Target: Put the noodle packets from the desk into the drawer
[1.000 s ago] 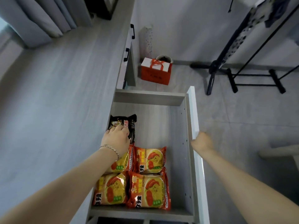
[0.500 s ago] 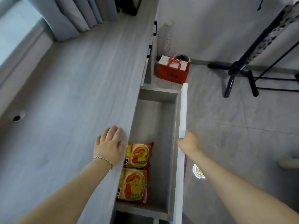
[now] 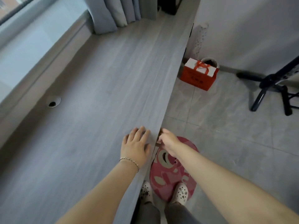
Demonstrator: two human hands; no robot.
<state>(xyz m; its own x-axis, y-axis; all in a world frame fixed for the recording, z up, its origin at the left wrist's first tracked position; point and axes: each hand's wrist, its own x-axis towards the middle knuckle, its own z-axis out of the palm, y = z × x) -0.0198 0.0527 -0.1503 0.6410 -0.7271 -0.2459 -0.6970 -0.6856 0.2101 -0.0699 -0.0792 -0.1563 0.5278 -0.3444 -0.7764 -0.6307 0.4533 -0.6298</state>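
The grey wood-grain desk [image 3: 100, 97] fills the left and middle of the view, and no noodle packets lie on it. The drawer is pushed in under the desk edge, so its inside and the packets are hidden. My left hand [image 3: 135, 147] rests flat on the desk top near the front edge, fingers spread, holding nothing. My right hand [image 3: 168, 141] is at the desk's front edge, fingers curled against the drawer front just below the top. Whether it grips a handle there is hidden.
A red and white gift bag [image 3: 199, 74] stands on the tiled floor by the wall. A black stand's legs [image 3: 268, 88] spread at the right. A pink round mat [image 3: 173, 168] lies under my feet. Curtains [image 3: 116, 12] hang at the desk's far end. A cable hole [image 3: 53, 102] is at the desk's left.
The drawer went from wide open, to half open, to shut in under the desk. My right hand pushed its front in. My left hand left the packets and now lies on the desk top.
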